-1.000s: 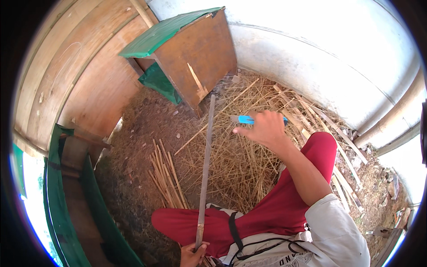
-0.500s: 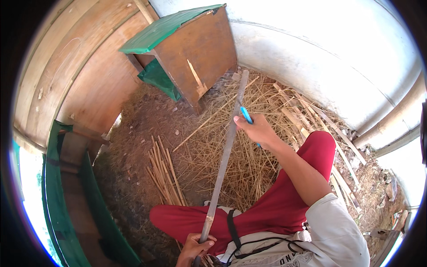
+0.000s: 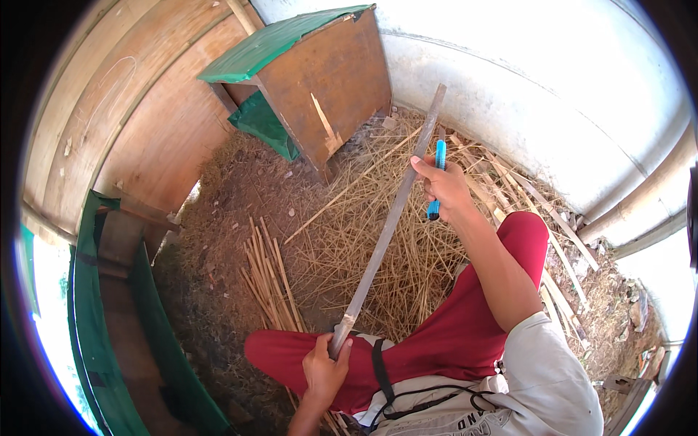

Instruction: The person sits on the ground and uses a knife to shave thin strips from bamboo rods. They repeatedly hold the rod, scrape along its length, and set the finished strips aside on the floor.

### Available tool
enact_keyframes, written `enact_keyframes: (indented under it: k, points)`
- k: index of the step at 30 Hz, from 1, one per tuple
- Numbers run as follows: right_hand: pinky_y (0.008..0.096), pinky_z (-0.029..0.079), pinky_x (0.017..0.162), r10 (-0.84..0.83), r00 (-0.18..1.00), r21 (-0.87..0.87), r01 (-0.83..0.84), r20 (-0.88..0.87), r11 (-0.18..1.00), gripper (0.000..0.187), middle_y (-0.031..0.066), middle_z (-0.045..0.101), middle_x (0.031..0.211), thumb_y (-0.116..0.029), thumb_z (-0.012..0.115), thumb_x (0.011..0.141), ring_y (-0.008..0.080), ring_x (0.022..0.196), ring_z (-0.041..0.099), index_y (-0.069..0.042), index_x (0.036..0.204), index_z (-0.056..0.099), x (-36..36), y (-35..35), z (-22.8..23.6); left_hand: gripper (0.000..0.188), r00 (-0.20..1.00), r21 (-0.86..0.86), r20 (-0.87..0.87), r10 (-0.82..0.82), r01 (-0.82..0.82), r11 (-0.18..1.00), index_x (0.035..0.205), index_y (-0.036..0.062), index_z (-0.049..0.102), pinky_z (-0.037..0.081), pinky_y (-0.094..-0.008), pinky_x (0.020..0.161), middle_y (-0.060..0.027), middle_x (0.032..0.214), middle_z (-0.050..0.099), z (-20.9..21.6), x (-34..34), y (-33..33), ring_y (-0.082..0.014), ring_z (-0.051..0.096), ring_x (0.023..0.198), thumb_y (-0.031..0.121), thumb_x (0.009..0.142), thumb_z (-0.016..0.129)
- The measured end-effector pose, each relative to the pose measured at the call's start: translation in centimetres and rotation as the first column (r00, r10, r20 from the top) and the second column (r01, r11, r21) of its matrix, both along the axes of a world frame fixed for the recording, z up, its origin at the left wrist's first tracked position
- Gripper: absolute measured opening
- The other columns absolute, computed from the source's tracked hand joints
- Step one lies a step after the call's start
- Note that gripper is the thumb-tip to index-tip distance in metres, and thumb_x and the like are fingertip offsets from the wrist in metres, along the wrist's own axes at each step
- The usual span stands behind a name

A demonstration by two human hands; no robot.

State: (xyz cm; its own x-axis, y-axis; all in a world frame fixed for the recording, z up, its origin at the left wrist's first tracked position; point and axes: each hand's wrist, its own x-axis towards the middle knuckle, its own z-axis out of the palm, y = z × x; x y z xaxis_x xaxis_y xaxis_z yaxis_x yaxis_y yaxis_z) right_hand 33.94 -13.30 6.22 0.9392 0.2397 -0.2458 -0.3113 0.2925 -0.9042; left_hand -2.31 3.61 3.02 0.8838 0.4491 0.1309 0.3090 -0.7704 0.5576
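A long, flat greyish bamboo strip (image 3: 383, 245) slants from my lap up toward the white wall. My left hand (image 3: 325, 372) is closed round its near end, close to a pale joint in the strip. My right hand (image 3: 447, 187) grips a blue utility knife (image 3: 440, 155), its dark blade pointing away from me beside the strip. The right thumb rests against the strip's upper part. Behind the right fingers, the middle of the knife's handle is hidden.
Thin split strips (image 3: 270, 280) lie in a bundle left of the straw-like shavings (image 3: 371, 283). Wider slats (image 3: 560, 291) lie to the right. A brown wooden box (image 3: 327, 80) with a green cover stands at the back, near the white wall (image 3: 523, 80). Green-edged shelving (image 3: 109, 312) is at left.
The bamboo strip has shifted up and to the right. Both hands are higher; the knife has turned more upright and shows more of its handle.
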Motion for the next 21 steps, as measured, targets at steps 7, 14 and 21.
enact_keyframes:
  k: [7, 14, 21]
  points:
    - [0.0248, 0.034, 0.044, -0.06, 0.998, -0.027, 0.06, -0.001, 0.998, 0.045, 0.0088, 0.06, 0.083, -0.035, 0.078, 0.088, 0.0085, 0.049, 0.042, 0.004, 0.105, 0.062, 0.5, 0.1, -0.4, 0.03, 0.999, 0.065, -0.024, 0.036, -0.034, 0.997, 0.098, -0.0011, 0.063, 0.051, -0.0444, 0.053, -0.0212, 0.068, 0.065, -0.5, 0.8, -1.4, -0.0377, 0.067, 0.06, 0.024, 0.087, 0.076]
    - [0.0251, 0.032, 0.044, -0.025, 1.0, 0.004, 0.025, 0.007, 1.0, 0.054, 0.0078, 0.059, 0.079, -0.043, 0.079, 0.086, 0.0067, 0.046, 0.038, 0.005, 0.103, 0.063, 0.1, 0.6, 0.1, 0.021, 0.998, -0.202, 0.063, -0.031, 0.043, 0.978, 0.1, -0.0027, 0.067, 0.044, -0.0318, 0.053, -0.0104, 0.065, 0.06, -0.3, 0.8, -2.1, -0.0145, 0.054, 0.056, 0.017, 0.094, 0.07]
    - [0.0257, 0.03, 0.042, 0.005, 1.0, 0.011, -0.006, 0.02, 1.0, 0.049, 0.0007, 0.05, 0.064, -0.047, 0.079, 0.085, 0.0064, 0.044, 0.034, -0.001, 0.087, 0.062, 0.4, 1.0, -0.2, 0.024, 0.997, -0.34, 0.024, -0.068, 0.072, 0.938, 0.102, -0.0023, 0.068, 0.046, -0.0362, 0.054, -0.0164, 0.065, 0.059, -1.0, 0.5, -2.1, -0.0254, 0.056, 0.054, 0.021, 0.098, 0.065]
